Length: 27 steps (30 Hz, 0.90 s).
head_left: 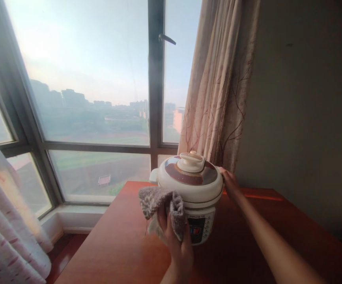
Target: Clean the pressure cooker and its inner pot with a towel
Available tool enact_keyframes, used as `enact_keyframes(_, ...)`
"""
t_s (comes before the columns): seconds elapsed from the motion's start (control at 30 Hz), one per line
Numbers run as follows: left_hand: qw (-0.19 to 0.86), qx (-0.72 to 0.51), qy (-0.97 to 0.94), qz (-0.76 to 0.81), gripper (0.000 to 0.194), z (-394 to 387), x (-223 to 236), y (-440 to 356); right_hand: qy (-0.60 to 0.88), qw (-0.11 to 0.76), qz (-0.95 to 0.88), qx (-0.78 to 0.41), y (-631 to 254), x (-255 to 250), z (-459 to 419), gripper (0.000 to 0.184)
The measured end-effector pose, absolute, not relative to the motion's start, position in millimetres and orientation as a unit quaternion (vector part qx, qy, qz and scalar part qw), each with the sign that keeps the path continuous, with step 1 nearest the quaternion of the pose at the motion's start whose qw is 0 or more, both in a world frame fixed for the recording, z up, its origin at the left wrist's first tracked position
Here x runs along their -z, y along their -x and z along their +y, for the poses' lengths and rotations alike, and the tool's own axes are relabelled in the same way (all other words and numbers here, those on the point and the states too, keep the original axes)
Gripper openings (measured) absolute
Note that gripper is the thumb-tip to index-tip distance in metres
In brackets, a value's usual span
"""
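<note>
A white electric pressure cooker with a brown-topped lid and a pale knob stands on a reddish-brown table. Its control panel faces me, partly covered from the left. My left hand grips a grey-brown cloth, which bunches up against the cooker's front left side. On the far right, my right hand is closed on the cooker's side handle; most of its fingers are hidden behind the rim. Another side handle sticks out at the left.
Behind the table is a large window with a grey frame and a latch handle. A patterned curtain hangs at its right, another curtain at the lower left. A plain wall stands at the right.
</note>
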<state>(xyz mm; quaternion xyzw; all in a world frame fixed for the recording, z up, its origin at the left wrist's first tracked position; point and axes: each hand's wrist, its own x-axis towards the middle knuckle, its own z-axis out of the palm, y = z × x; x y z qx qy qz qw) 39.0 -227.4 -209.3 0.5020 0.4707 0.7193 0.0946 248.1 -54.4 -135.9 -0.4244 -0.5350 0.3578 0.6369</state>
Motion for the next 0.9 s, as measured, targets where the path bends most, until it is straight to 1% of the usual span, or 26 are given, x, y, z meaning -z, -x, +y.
enact_keyframes(0.03,0.029,-0.723,-0.51,0.465,0.058,-226.3,198.2,-39.7,0.425,0.636,-0.535,-0.358,-248.4,136.3,-54.2,0.049)
enact_keyframes(0.1,-0.051,-0.701,-0.542,0.46,0.062,-220.4,174.7,-35.4,0.429,0.635,-0.534,-0.358,-249.2,137.3,-53.7,0.049)
enact_keyframes(0.23,-0.106,-0.613,-0.643,0.446,0.065,-200.3,131.3,-10.3,0.434,0.634,-0.533,-0.355,-250.5,138.7,-53.3,0.05)
enact_keyframes(0.3,-0.099,-0.59,-0.668,0.441,0.061,-186.8,113.3,5.8,0.432,0.633,-0.536,-0.354,-250.7,138.2,-53.9,0.05)
enact_keyframes(0.4,-0.02,-0.598,-0.645,0.476,0.047,-161.6,92.9,29.9,0.431,0.632,-0.539,-0.352,-250.0,136.6,-55.4,0.05)
enact_keyframes(0.5,0.123,-0.626,-0.568,0.52,0.035,-133.2,82.6,53.5,0.434,0.636,-0.535,-0.348,-248.3,135.6,-56.3,0.052)
enact_keyframes(0.6,0.186,-0.623,-0.537,0.537,0.016,-107.6,80.6,73.7,0.43,0.641,-0.534,-0.344,-247.1,136.7,-55.8,0.051)
enact_keyframes(0.8,0.31,-0.604,-0.511,0.527,0.013,-80.9,82.3,93.4,0.423,0.649,-0.537,-0.334,-248.5,140.2,-53.4,0.047)
enact_keyframes(0.9,0.383,-0.592,-0.491,0.511,0.019,-80.7,82.3,95.4,0.43,0.647,-0.533,-0.335,-249.2,140.6,-53.0,0.049)
